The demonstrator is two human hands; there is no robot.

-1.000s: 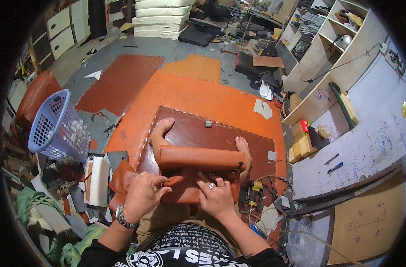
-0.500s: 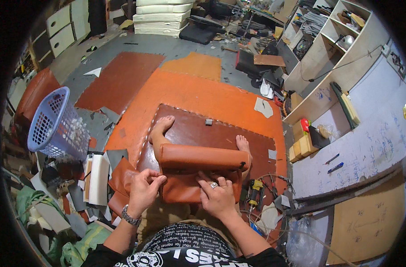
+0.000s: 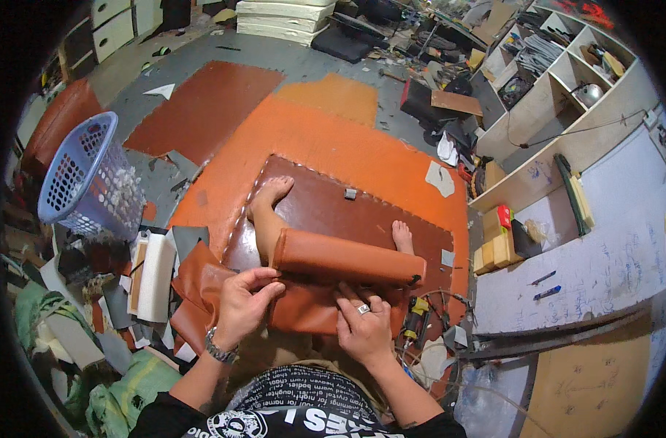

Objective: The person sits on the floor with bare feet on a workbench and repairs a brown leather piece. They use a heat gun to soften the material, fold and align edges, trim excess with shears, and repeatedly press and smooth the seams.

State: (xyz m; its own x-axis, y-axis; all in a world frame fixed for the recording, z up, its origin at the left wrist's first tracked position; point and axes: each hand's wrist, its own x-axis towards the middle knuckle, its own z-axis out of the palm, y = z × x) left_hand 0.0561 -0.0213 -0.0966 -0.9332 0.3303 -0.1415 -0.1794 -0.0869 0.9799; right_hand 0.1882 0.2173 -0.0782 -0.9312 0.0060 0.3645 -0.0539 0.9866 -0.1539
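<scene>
A long brown leather-covered padded piece (image 3: 351, 257) lies across my lap, its right end a little lower than its left. Loose brown leather (image 3: 304, 314) hangs from its near side, with more bunched to the left. At the piece's near left corner, my left hand (image 3: 244, 301) pinches the leather edge between thumb and fingers. My right hand (image 3: 366, 327), with a ring on one finger, has its fingers bent over the leather flap along the seam. Its fingertips are partly hidden in the fold.
Under my feet is a dark brown sheet (image 3: 326, 201) on an orange one (image 3: 311, 139). A purple laundry basket (image 3: 92, 171) and scraps stand left. On the right are a yellow-black power drill (image 3: 415, 321), a shelf unit (image 3: 559, 124) and a white board (image 3: 588, 255) with pens.
The view has shifted a little. The padded piece now tilts more, its right end lower. Both hands keep their places on the leather.
</scene>
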